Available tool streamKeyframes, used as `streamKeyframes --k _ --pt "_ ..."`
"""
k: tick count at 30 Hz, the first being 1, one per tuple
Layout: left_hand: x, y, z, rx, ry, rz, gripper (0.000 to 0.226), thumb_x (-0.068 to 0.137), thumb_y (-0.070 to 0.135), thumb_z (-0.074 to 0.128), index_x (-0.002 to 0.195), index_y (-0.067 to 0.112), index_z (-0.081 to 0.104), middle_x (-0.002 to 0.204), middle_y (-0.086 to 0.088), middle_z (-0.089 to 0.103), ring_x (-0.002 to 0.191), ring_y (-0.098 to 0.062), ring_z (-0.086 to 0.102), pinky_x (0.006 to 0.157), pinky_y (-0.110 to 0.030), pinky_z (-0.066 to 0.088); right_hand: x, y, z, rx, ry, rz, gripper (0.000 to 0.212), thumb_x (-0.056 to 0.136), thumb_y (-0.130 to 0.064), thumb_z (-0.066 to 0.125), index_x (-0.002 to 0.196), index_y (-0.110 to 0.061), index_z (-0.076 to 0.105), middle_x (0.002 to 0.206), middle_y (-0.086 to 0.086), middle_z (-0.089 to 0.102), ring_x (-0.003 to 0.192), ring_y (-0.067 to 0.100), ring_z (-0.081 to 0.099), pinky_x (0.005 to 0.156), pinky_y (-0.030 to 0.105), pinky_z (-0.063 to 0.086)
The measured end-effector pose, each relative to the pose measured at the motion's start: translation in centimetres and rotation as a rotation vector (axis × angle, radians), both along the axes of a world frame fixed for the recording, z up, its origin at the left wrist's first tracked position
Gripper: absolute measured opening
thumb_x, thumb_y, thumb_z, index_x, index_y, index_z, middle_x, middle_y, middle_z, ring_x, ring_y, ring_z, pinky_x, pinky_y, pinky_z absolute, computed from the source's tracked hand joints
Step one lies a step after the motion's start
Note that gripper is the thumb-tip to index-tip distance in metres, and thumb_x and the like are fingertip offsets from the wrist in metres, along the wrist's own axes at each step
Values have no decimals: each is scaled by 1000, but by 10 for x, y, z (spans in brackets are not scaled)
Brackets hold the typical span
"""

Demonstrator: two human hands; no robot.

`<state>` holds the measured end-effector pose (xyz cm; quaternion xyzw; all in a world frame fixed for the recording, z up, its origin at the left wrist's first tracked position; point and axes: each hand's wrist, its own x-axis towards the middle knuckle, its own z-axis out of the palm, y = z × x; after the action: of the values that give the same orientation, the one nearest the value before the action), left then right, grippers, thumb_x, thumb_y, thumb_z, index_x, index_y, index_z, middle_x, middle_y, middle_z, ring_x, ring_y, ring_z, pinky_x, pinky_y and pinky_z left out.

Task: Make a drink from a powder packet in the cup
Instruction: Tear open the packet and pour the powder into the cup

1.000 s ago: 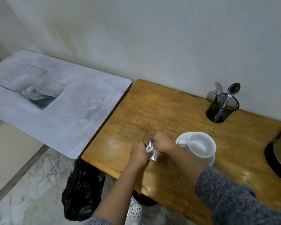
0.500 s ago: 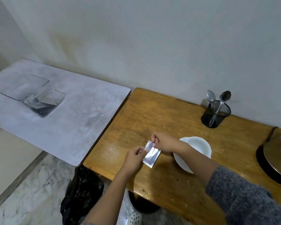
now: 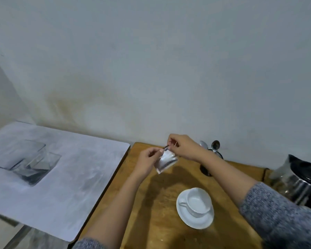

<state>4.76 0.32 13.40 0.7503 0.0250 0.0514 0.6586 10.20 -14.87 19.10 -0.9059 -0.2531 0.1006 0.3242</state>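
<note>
A small silver powder packet (image 3: 166, 161) hangs in the air above the wooden table (image 3: 151, 221). My left hand (image 3: 147, 163) pinches its top edge from the left. My right hand (image 3: 182, 147) pinches the same top edge from the right. Both hands are raised well over the tabletop. An empty white cup (image 3: 197, 203) stands upright on a white saucer (image 3: 201, 223) below and to the right of the packet, its handle pointing left.
A black holder (image 3: 207, 170) with two spoons (image 3: 215, 145) stands behind my right forearm. A steel kettle (image 3: 302, 184) sits at the right edge. To the left lies a grey board (image 3: 61, 186) with a glass dish (image 3: 25, 162). The wall runs close behind.
Both hands have lifted the packet up from near the table's front edge. The view has tilted up, so the cup now lies below the hands.
</note>
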Motion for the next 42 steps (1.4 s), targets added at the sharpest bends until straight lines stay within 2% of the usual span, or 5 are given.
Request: streamKeyframes --k 4,10,21,31,42 --pt "16 -19 32 69 -98 -44 21 92 17 52 93 2 67 86 -6 64 77 -9 55 61 -3 41 3 -20 31 93 -35 -51 11 86 -5 52 89 -14 58 84 9 63 64 20 62 62 31 54" --pt "36 -36 50 63 -149 -71 24 91 22 53 96 2 66 89 -7 66 82 -13 57 69 -20 45 13 -35 52 170 -83 -133 13 85 1 55 80 -8 62 65 4 60 54 14 60 58 22 54" --pt "50 -42 48 11 -127 -101 14 91 22 53 91 15 65 91 0 64 85 -8 57 72 -13 45 25 -34 51 99 -103 -154 17 85 -2 57 74 -13 62 62 5 64 55 16 65 71 37 60" --pt "61 -35 53 -91 -77 -34 14 89 18 55 77 18 63 91 -5 61 88 -17 53 80 -27 40 23 -20 49 37 -325 -85 10 87 -6 53 84 -7 63 79 0 53 73 17 47 70 30 42" --pt "66 -3 46 -137 -34 159 15 85 18 55 71 20 62 84 -2 61 81 -21 55 72 -31 43 3 1 41 -37 -421 151 14 92 -10 49 93 -9 63 95 5 57 78 24 55 72 41 49"
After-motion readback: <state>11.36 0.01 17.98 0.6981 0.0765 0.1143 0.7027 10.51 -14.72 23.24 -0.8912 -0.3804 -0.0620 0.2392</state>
